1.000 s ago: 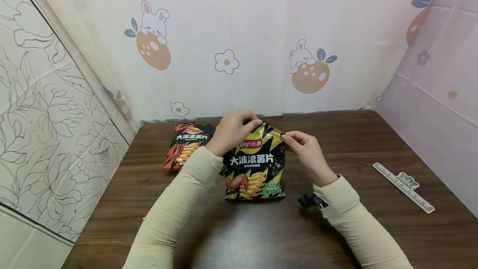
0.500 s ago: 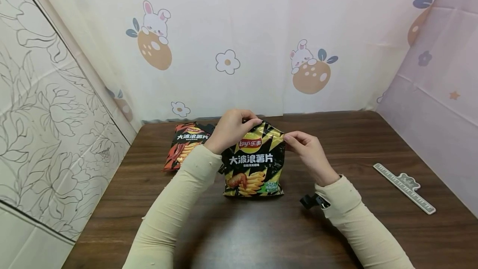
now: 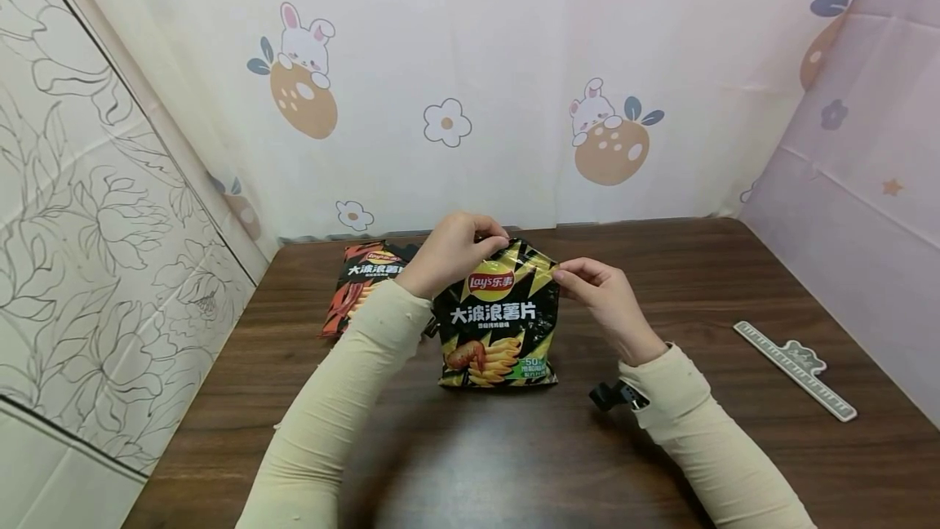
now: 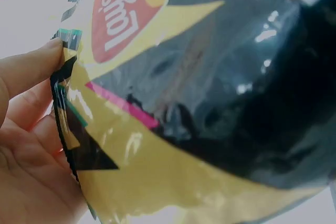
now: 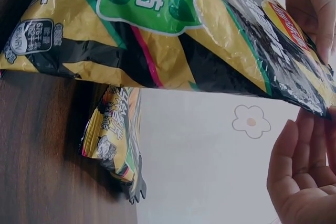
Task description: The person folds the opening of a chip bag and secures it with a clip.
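Observation:
A black and yellow Lay's chip bag (image 3: pixel 499 333) stands upright on the table, its front toward the camera. My left hand (image 3: pixel 455 247) pinches the top edge near the middle; in the left wrist view its thumb (image 4: pixel 37 66) lies on the foil front, fingers behind. At the bag's upper right corner, my right hand (image 3: pixel 605 296) pinches between thumb and forefinger. The right wrist view shows the right hand (image 5: pixel 302 179) from below, other fingers loosely bent. Partly hidden by my left arm, a red and black chip bag (image 3: pixel 352 284) lies at the back left.
Behind the held bag, another yellow and black bag (image 5: pixel 113 129) shows in the right wrist view, with a black pronged piece (image 5: pixel 139 187) at its end. A pale green ruler-like strip (image 3: pixel 796 370) lies at the right of the brown wooden table (image 3: pixel 470 464). A printed cloth (image 3: pixel 514 47) hangs behind.
My left hand has shifted slightly left along the bag's top edge. The bag's bottom has come up a touch in the head view. The right hand keeps its pinch at the corner.

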Tool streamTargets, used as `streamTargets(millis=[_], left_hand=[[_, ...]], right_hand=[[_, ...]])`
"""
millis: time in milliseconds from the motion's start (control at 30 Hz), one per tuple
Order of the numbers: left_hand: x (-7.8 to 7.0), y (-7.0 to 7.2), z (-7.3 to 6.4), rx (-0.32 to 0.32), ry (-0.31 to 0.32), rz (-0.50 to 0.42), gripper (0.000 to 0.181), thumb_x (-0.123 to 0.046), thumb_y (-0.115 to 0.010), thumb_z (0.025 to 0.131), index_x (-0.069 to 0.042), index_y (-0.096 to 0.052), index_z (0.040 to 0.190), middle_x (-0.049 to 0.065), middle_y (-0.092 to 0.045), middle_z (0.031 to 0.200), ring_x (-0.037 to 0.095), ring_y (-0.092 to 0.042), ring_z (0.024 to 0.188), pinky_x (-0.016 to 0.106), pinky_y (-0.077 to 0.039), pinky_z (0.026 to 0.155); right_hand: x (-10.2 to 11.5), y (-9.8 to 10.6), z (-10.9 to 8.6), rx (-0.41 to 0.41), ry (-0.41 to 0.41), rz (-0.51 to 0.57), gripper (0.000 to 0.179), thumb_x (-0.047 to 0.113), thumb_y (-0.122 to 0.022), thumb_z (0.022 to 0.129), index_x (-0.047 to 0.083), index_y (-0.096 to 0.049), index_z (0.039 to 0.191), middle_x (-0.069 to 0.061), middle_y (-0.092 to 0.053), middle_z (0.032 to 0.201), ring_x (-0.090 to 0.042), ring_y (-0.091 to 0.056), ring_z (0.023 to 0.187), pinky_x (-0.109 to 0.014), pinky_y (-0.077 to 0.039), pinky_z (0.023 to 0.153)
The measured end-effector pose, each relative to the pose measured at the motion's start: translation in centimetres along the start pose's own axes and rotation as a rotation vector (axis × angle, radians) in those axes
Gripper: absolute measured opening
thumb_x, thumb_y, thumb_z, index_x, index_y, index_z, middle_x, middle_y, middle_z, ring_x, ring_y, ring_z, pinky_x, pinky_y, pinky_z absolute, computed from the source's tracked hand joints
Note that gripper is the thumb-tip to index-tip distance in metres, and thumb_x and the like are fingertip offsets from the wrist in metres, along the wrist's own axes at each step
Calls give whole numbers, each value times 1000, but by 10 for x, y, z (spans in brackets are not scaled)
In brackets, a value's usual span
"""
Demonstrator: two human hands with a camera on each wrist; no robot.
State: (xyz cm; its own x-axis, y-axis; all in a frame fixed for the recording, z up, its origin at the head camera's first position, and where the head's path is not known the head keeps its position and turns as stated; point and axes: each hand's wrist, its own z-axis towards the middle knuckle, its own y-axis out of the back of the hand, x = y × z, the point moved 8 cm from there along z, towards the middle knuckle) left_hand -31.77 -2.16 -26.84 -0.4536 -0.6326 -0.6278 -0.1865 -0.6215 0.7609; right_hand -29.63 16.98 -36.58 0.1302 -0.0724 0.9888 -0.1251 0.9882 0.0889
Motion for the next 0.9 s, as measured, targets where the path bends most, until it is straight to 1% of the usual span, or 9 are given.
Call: streamTargets(millis=[100, 200, 333, 500, 667, 733, 900], left_hand=[[0, 0, -1, 17, -10, -4, 19, -20, -58, 100, -11, -75, 104, 2, -72, 108, 13, -54, 70, 27, -44, 66], [0, 1, -2, 23, -26, 6, 19, -18, -57, 100, -12, -75, 105, 1, -72, 109, 10, -59, 76, 27, -47, 69], [-1, 4, -3, 22, -48, 22, 19, -16, -58, 100, -13, -76, 105, 1, -72, 111, 9, -61, 81, 27, -48, 71], [-3, 6, -3, 23, -71, 29, 18, -14, -59, 99, -14, -77, 104, 2, -73, 109, 12, -61, 79, 28, -47, 71], [-4, 7, -4, 19, -88, 39, 18, -13, -61, 98, -14, -78, 103, 2, -74, 108, 10, -62, 80, 27, -48, 72], [-3, 7, -4, 17, -89, 37, 18, -13, -61, 98, -15, -78, 103, 2, -74, 108, 10, -60, 77, 26, -47, 70], [0, 6, -5, 7, -83, 28, 19, -12, -60, 98, -16, -79, 102, 2, -74, 107, 12, -52, 64, 26, -42, 63]], right_hand=[[1, 0, 0, -2, 16, -15, 27, 31, -68, 93, 8, -69, 105, 9, -67, 94, -9, -63, 84, -25, -55, 79], [2, 1, 0, -8, 39, -31, 27, 30, -68, 93, 6, -70, 105, 9, -67, 92, -11, -62, 83, -25, -55, 79], [3, 2, 1, -11, 59, -46, 27, 29, -68, 93, 5, -71, 106, 9, -68, 92, -11, -64, 83, -26, -55, 79], [5, 3, 1, -2, 84, -53, 28, 27, -68, 93, 3, -71, 108, 10, -70, 93, -12, -66, 83, -26, -56, 78], [7, 4, 1, -5, 102, -74, 29, 25, -69, 93, 0, -71, 109, 12, -71, 89, -13, -67, 82, -25, -56, 75], [7, 5, 1, -10, 101, -91, 30, 25, -69, 93, -1, -71, 109, 14, -71, 89, -11, -67, 82, -25, -56, 74], [8, 5, 0, -26, 100, -136, 31, 24, -70, 92, -2, -71, 109, 16, -72, 89, -12, -68, 84, -24, -56, 73]])
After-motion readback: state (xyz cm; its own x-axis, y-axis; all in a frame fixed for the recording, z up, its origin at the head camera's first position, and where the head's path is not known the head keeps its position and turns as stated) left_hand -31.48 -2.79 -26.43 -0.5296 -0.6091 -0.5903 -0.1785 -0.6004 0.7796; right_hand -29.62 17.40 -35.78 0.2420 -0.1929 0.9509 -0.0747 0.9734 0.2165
